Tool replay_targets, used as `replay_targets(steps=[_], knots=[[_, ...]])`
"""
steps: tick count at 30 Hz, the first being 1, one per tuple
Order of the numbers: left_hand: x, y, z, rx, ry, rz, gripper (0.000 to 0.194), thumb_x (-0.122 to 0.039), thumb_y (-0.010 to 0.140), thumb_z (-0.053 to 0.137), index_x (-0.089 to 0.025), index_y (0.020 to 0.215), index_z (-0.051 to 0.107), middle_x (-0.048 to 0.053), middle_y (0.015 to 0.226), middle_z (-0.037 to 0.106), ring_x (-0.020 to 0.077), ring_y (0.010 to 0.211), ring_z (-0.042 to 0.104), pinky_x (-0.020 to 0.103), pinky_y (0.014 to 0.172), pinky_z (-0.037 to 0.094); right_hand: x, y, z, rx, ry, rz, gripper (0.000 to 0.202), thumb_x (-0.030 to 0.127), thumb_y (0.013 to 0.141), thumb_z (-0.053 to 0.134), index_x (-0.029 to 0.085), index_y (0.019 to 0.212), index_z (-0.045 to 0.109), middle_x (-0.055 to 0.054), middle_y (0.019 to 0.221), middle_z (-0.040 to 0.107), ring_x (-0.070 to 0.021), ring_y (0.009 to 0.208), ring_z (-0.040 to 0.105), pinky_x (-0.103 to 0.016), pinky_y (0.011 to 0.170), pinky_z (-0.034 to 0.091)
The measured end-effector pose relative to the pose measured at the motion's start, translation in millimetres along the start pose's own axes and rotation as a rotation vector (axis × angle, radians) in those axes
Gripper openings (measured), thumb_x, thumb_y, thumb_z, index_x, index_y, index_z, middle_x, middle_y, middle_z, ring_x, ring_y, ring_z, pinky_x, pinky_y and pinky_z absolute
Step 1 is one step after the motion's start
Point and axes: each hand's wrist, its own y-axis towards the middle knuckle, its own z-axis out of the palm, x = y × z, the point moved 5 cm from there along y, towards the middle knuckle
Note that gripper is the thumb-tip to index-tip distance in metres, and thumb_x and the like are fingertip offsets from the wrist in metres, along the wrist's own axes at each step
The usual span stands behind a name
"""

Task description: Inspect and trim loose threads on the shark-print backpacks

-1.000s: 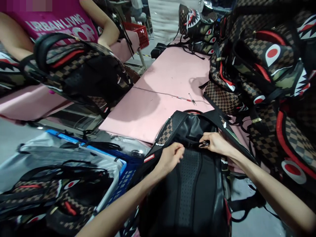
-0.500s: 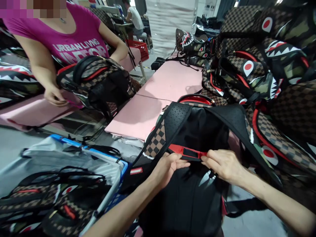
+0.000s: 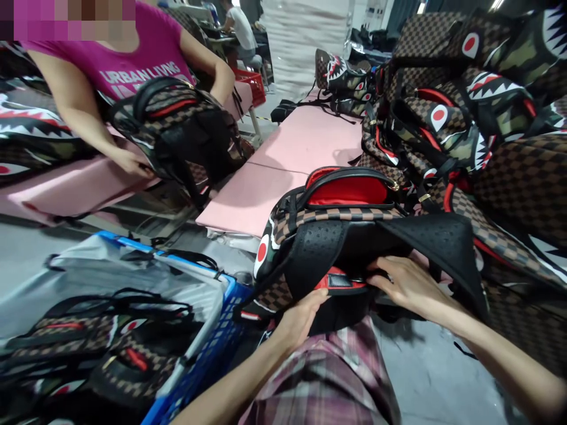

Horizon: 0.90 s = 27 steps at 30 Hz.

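Compared with half a second ago, the checkered backpack (image 3: 345, 214) is tipped: its red-lined top opening (image 3: 354, 190) is shown far wider, its black back panel is shortened to view, and the plaid garment (image 3: 328, 372) is uncovered below. The backpack is held over the wearer's lap, at the near end of the pink table (image 3: 283, 144). Its top is pointed upward, its strap side turned to the wearer; the long axis is strongly foreshortened, exact tilt not readable. The left hand (image 3: 305, 319) is pinched on the left end of the red-edged slot (image 3: 324, 283). The right hand (image 3: 403, 283) is curled at the slot's right end; whether anything is gripped cannot be told. Checkered bags with red trim (image 3: 80, 336) are contained in the lined blue basket (image 3: 224, 313). Farther off, a red crate (image 3: 250, 87) is seen, contents unreadable.
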Motion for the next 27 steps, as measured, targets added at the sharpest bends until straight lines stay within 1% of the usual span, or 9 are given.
replay_targets(steps=[3,8,10,12,14,15,17,20,27], knots=[[-3.3,-5.3,3.9,0.045,-0.014,0.019,0.025,-0.031,0.055,0.075,-0.012,0.072,0.071,0.010,0.084,0.071,0.0303,0.106,0.057,0.042,0.104,0.032,5.5,1.5,2.6,-0.011,-0.034,-0.035,0.020,0.021,0.087,0.046,0.018,0.087,0.066,-0.004,0.084,0.066,-0.0168,0.081,0.061,-0.024,0.069,0.039],[-4.1,-8.4,6.0,0.047,-0.015,0.037,0.024,-0.027,0.059,0.072,-0.011,0.077,0.071,0.010,0.087,0.071,0.0283,0.107,0.058,0.039,0.103,0.034,6.9,0.4,8.8,-0.081,-0.079,-0.079,0.024,0.016,0.084,0.044,0.018,0.088,0.067,-0.004,0.080,0.066,-0.0160,0.076,0.060,-0.024,0.065,0.038],[-4.4,-8.5,6.8,0.051,-0.005,0.040,0.023,-0.027,0.060,0.071,-0.012,0.077,0.071,0.010,0.088,0.071,0.0280,0.106,0.058,0.040,0.104,0.034,6.8,0.8,8.8,-0.117,-0.014,-0.074,0.024,0.016,0.084,0.043,0.018,0.086,0.067,-0.004,0.080,0.066,-0.0159,0.077,0.060,-0.024,0.066,0.039],[-4.8,-8.4,7.8,0.064,-0.005,0.051,0.022,-0.027,0.062,0.070,-0.012,0.079,0.071,0.009,0.089,0.071,0.0276,0.106,0.058,0.040,0.104,0.034,5.1,2.0,7.1,-0.136,0.119,-0.046,0.023,0.017,0.084,0.043,0.018,0.085,0.066,-0.003,0.083,0.067,-0.0154,0.079,0.061,-0.022,0.067,0.040],[-4.6,-8.1,8.7,0.083,-0.007,0.064,0.025,-0.026,0.064,0.069,-0.012,0.084,0.071,0.009,0.090,0.071,0.0267,0.106,0.058,0.040,0.104,0.034,2.8,2.9,5.5,-0.128,0.224,-0.021,0.022,0.018,0.084,0.044,0.019,0.085,0.066,-0.002,0.087,0.068,-0.0148,0.081,0.062,-0.021,0.068,0.041],[-4.2,-7.9,8.8,0.088,-0.007,0.068,0.026,-0.026,0.065,0.068,-0.012,0.087,0.071,0.009,0.091,0.071,0.0264,0.106,0.059,0.040,0.104,0.034,1.7,2.8,4.9,-0.119,0.237,-0.015,0.022,0.019,0.084,0.045,0.019,0.086,0.066,-0.002,0.088,0.068,-0.0147,0.083,0.062,-0.021,0.068,0.041],[-2.7,-7.3,8.5,0.087,0.002,0.065,0.029,-0.026,0.066,0.067,-0.011,0.090,0.071,0.009,0.091,0.071,0.0264,0.106,0.058,0.040,0.104,0.034,-0.8,1.6,4.3,-0.107,0.194,-0.003,0.020,0.020,0.085,0.046,0.020,0.086,0.067,-0.002,0.089,0.068,-0.0149,0.084,0.062,-0.021,0.069,0.041],[-1.4,-6.3,8.7,0.079,0.015,0.064,0.030,-0.027,0.065,0.066,-0.009,0.089,0.071,0.010,0.091,0.071,0.0271,0.107,0.058,0.040,0.104,0.034,-3.3,-1.1,4.4,-0.118,0.092,0.007,0.019,0.020,0.084,0.048,0.019,0.087,0.067,-0.003,0.090,0.067,-0.0156,0.085,0.061,-0.022,0.070,0.040],[-3.4,-3.4,10.6,0.073,0.005,0.096,0.024,-0.027,0.064,0.068,-0.010,0.080,0.071,0.010,0.086,0.071,0.0277,0.102,0.060,0.042,0.104,0.034,-0.9,1.6,5.3,-0.113,0.005,-0.057,0.022,0.018,0.084,0.047,0.018,0.087,0.068,-0.004,0.084,0.067,-0.0158,0.079,0.061,-0.023,0.067,0.040]])
